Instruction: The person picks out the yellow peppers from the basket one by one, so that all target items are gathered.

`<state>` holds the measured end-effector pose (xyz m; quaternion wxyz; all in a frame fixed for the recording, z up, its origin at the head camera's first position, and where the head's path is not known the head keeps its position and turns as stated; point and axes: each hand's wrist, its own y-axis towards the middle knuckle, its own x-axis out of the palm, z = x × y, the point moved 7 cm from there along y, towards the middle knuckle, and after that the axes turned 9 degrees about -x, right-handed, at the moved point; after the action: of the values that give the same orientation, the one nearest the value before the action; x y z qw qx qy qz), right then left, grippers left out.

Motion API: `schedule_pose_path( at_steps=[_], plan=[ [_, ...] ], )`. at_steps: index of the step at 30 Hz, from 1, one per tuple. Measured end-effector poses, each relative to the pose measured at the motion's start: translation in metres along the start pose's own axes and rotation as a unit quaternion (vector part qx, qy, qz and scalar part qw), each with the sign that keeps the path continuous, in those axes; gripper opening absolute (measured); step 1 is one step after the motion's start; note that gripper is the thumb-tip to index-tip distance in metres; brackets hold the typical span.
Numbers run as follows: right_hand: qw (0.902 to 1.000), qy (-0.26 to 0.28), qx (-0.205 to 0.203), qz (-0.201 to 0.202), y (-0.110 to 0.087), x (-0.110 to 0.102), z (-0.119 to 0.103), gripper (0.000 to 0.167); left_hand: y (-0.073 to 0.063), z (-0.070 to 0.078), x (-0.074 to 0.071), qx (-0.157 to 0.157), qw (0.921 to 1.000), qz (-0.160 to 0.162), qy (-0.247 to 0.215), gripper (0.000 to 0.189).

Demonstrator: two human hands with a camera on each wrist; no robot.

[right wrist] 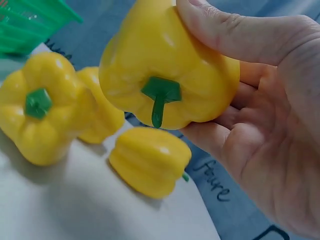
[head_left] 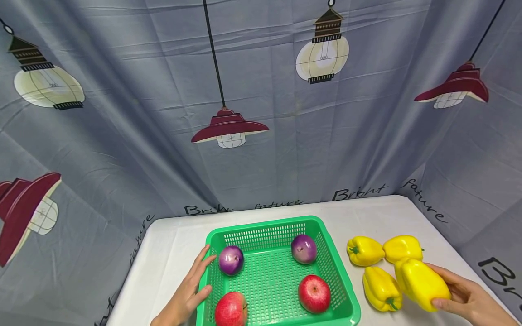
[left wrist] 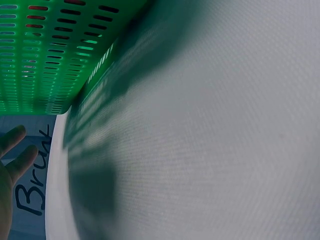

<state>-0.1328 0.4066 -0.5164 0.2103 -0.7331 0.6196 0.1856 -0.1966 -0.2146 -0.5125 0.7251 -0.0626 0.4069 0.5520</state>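
In the head view my right hand [head_left: 469, 294] grips a yellow bell pepper [head_left: 422, 283] at the table's right side. The right wrist view shows that pepper [right wrist: 167, 65] lifted, its green stem facing the camera and my thumb across its side. Close by lie three more yellow peppers: one at the back left [head_left: 364, 251], one at the back right [head_left: 403, 248] and one in front [head_left: 381, 288]. My left hand [head_left: 187, 290] is at the left rim of a green basket [head_left: 346, 280], fingers extended. Whether it touches the rim I cannot tell.
Inside the basket are two purple round fruits, one at the left [head_left: 231, 260] and one at the back right [head_left: 303, 249]. Two red apples, one front left [head_left: 231, 309] and one front right [head_left: 314, 294], lie there too. A grey curtain [head_left: 261, 172] hangs behind the white table [head_left: 171, 244].
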Motion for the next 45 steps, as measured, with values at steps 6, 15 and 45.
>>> schedule_pose_path(
  at_steps=[6,15,45],
  plan=[
    [0.9988,-0.035,0.028,0.023,0.001,-0.007,0.013,0.084,0.000,0.000,0.000,-0.006,0.9999,-0.002,0.008,0.068],
    [0.9976,-0.045,0.041,0.032,0.003,-0.004,0.033,0.082,0.000,0.000,0.000,-0.018,0.9998,-0.003,0.009,0.067],
    [0.9892,-0.023,0.145,-0.006,0.016,0.018,0.069,0.102,0.000,0.001,0.000,-0.006,0.9999,0.003,0.015,0.067]
  ],
)
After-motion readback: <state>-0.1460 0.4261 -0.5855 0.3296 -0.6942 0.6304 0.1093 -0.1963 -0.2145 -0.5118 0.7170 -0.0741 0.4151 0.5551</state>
